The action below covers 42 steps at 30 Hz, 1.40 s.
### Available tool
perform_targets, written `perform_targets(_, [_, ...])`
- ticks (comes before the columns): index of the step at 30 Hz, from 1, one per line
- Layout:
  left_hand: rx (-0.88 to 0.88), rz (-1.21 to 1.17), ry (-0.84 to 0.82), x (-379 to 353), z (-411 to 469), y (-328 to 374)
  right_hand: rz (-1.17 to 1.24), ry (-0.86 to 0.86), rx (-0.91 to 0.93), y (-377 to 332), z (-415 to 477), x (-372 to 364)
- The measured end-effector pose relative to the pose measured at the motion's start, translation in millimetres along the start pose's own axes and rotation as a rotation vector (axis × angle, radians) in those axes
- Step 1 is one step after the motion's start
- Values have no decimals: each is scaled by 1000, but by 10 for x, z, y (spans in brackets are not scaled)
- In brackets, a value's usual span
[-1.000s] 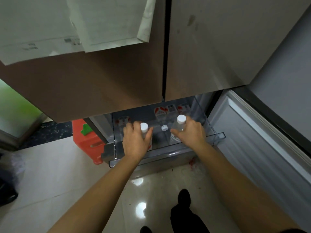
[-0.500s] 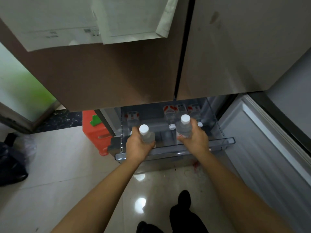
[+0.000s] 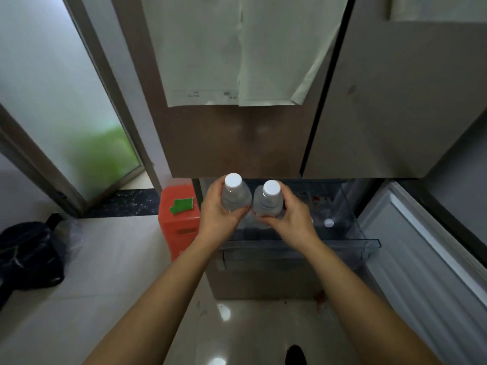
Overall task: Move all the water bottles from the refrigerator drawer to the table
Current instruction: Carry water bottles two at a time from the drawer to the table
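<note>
Both bottles are now lifted clear above the drawer (image 3: 297,243); left hand (image 3: 218,219) clamps one bottle (image 3: 235,197), right hand (image 3: 292,219) the other (image 3: 267,204); one capped bottle (image 3: 328,223) remains inside the drawer; carrying to the table likely comes next.

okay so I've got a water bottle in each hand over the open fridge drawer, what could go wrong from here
1. The left bottle and right bottle sit very close together, so they could knock as you lift and slip in the left hand or right hand.
2. The drawer is open at leg height, so you could bump it when you turn.
3. With both hands full you cannot close it, and at least one more bottle is inside, so expect another trip.
</note>
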<state>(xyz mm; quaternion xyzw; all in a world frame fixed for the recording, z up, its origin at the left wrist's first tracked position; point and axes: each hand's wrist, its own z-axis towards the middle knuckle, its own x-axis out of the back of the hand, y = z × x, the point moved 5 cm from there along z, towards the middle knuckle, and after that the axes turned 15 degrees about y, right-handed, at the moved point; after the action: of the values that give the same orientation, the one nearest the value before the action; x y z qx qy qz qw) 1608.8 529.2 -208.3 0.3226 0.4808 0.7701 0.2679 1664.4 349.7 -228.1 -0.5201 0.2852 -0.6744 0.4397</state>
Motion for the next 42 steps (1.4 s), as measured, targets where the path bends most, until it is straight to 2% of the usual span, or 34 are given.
perform_targets(6, [47,25,144,708,-283,171,76,-204,99,-429,-142,-214])
perform_targets(15, [104,309,578,1935,-1440,319,209,-583,331,-1021,-799,-796])
perform_targets(19, [227,394,732,2732,-2226,421,252,-756,452,-1499,-1565,-1170])
perform_targets(27, [334,551,1000,4540,-3899,801,349,-1025,681,-2770,-3549,-1812])
perform_targets(35, [415,608,1140,6263,-5337,978,475,-1278,671,-3958,-5701,-2493])
perform_targets(42, [454,657,1227,7418,-5998,799,462,-1432,742,-4581,-6907,-2985])
